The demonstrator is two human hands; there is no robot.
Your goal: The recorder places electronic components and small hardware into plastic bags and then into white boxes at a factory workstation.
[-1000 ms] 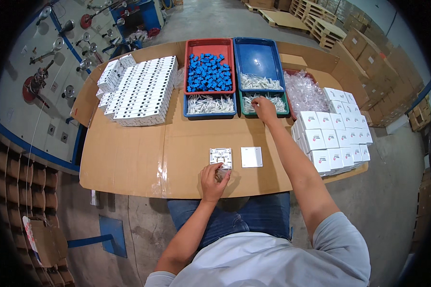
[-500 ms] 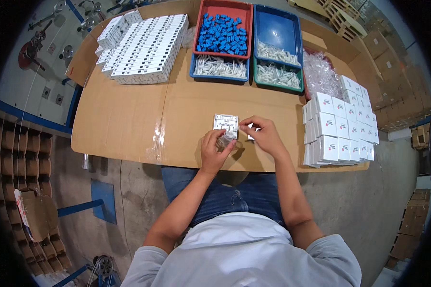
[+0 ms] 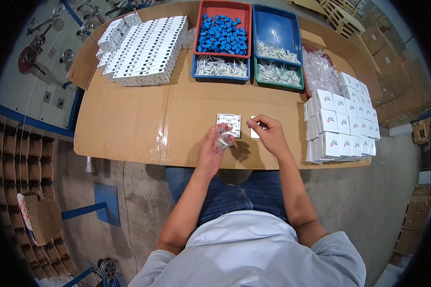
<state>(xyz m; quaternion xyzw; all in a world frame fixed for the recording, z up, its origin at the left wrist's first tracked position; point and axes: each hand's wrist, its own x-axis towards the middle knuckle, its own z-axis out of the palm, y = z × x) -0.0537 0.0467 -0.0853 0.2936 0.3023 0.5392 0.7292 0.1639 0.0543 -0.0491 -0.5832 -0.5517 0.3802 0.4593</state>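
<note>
A small clear plastic bag [image 3: 222,141] with a pale piece inside is held in my left hand [image 3: 210,149], its fingers curled round it. Just behind the bag, a square white plate with raised fittings [image 3: 233,119] lies on the cardboard surface, partly covered by the bag and fingers. My right hand [image 3: 269,132] is over a flat white piece [image 3: 255,134] to the right of the plate. Thumb and forefinger there are pinched together; whatever may be between them is too small to make out.
White boxes [image 3: 143,50] stand in rows at the back left; more white boxes [image 3: 340,126] are stacked at the right. Behind the plate are a red tray [image 3: 225,8] of blue pieces, blue [image 3: 277,24] and green trays [image 3: 280,85] of pale slim pieces, and clear bags [image 3: 321,71].
My left hand has lifted the clear bag off the plate's near edge and tilted it. My right hand has drawn away from the plate to the right, uncovering more of it.
</note>
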